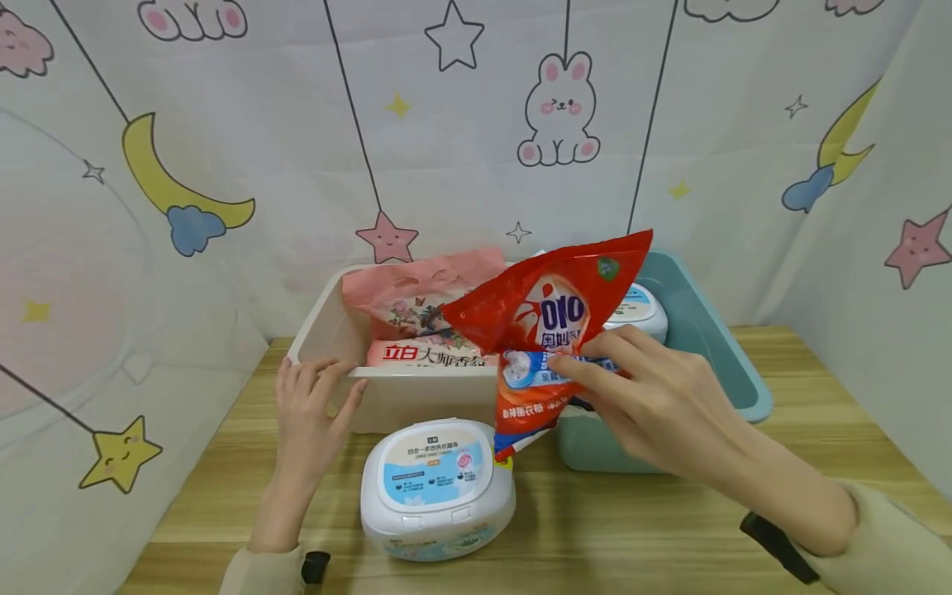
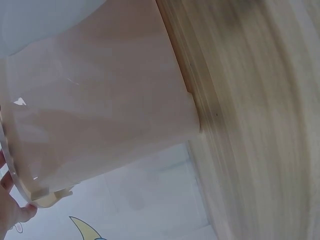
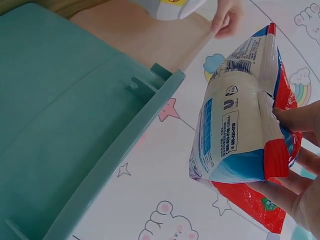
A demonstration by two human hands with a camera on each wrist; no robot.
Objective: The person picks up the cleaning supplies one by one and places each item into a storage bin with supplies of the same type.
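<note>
My right hand (image 1: 654, 397) pinches a red bag of laundry detergent (image 1: 550, 297) by its side, holding it up in front of the two bins. The bag's white back with printed text (image 3: 235, 115) shows in the right wrist view. My left hand (image 1: 312, 413) grips the rim of a beige storage bin (image 1: 424, 397) at its near left corner; in the left wrist view only a thumb and some fingertips (image 2: 29, 212) show. Inside that bin lies a pink detergent bag (image 1: 431, 330). A white oval tub with a blue label (image 1: 439, 487) stands on the table in front.
A teal bin (image 1: 714, 330) stands to the right of the beige one, with another white tub (image 1: 643, 310) in it. Both rest on a wooden table (image 1: 595, 537). A white cloth printed with cartoons (image 1: 446, 149) hangs behind and at the sides.
</note>
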